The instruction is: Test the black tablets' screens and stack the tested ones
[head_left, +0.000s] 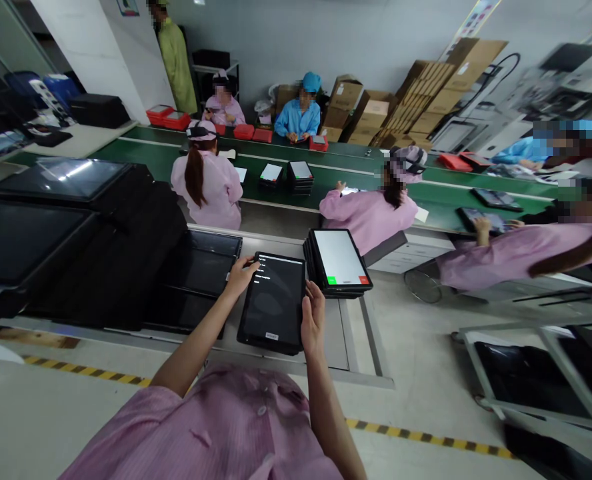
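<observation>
A black tablet [276,303] lies on top of a low stack in front of me, its dark screen lit with a short white text menu at the upper left. My left hand [241,277] is over its upper left corner, fingers stretched out, one fingertip on the menu. Along the right edge of the tablet, my right hand [313,317] has its fingers bent against the side; their undersides are hidden. Just beyond it stands another stack of tablets [339,257], the top one showing a white screen with green and red corner boxes.
Large dark panels [76,180] are piled at my left, beside black trays [209,263]. Ahead, co-workers in pink and blue sit along a green conveyor belt [336,163] with tablets and red boxes. A metal cart [506,333] stands on the right; cardboard boxes [371,117] line the wall.
</observation>
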Motion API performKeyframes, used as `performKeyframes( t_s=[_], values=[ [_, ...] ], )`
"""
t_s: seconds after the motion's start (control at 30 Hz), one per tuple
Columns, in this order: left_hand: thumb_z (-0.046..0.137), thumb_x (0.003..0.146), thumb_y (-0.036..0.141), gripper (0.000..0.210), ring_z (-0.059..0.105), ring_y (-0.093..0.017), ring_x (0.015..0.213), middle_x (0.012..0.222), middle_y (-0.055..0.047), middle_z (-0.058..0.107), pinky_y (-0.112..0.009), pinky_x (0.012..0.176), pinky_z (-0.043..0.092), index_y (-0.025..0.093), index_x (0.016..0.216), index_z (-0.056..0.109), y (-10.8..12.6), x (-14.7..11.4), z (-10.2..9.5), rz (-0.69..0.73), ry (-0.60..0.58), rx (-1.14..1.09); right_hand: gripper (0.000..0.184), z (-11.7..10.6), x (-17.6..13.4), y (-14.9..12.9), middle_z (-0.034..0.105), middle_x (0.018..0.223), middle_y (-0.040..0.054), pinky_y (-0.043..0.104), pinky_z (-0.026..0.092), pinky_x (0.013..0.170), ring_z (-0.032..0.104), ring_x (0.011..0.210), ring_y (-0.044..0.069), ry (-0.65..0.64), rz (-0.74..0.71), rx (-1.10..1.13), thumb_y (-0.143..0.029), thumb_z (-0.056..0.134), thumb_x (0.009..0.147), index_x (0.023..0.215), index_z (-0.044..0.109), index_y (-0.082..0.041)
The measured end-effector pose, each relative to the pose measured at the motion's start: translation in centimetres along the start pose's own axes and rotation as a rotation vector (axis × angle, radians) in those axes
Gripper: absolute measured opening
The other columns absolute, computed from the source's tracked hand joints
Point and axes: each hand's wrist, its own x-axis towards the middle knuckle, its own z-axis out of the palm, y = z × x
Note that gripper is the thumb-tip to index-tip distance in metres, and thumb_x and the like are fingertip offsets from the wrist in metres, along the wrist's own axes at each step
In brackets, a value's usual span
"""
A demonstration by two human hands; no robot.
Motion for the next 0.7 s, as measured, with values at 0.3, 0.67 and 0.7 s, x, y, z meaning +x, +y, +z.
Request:
performKeyframes(
  t_s=[0.3, 0.67, 0.7],
  values=[
    [0.079, 0.082, 0.030, 0.031, 0.073, -0.030, 0.119, 0.124, -0.012, 0.080, -0.043, 0.115, 0.050, 0.018, 0.111, 0.082, -0.5, -0.3, 0.0, 0.061, 0.016, 0.042, 0.053, 0.1, -0.2, -0.3, 0.057, 0.162, 0.0138, 0.052, 0.048, 0.125, 0.058, 0.148, 0.027, -0.004, -0.006, -0.001, -0.055, 0.050, 0.111, 0.155, 0.052, -0.026],
    [0.050, 0.101, 0.028, 0.032, 0.066, -0.027, 0.133, 0.124, -0.008, 0.080, -0.043, 0.128, 0.041, 0.024, 0.108, 0.081, -1.1, -1.0, 0.6, 0.108, 0.077, 0.039, 0.055, 0.4, -0.5, -0.8, 0.056, 0.164, 0.0146, 0.053, 0.043, 0.130, 0.055, 0.153, 0.027, 0.001, -0.022, -0.024, -0.055, 0.051, 0.111, 0.156, 0.052, -0.024],
    [0.049, 0.102, 0.027, 0.033, 0.066, -0.027, 0.133, 0.124, -0.008, 0.080, -0.043, 0.128, 0.041, 0.024, 0.108, 0.081, -1.1, -1.0, 0.5, 0.111, 0.076, 0.037, 0.055, 0.4, -0.5, -0.7, 0.056, 0.165, 0.0144, 0.053, 0.043, 0.130, 0.055, 0.153, 0.027, -0.005, -0.023, -0.030, -0.054, 0.052, 0.111, 0.157, 0.052, -0.025]
  ],
)
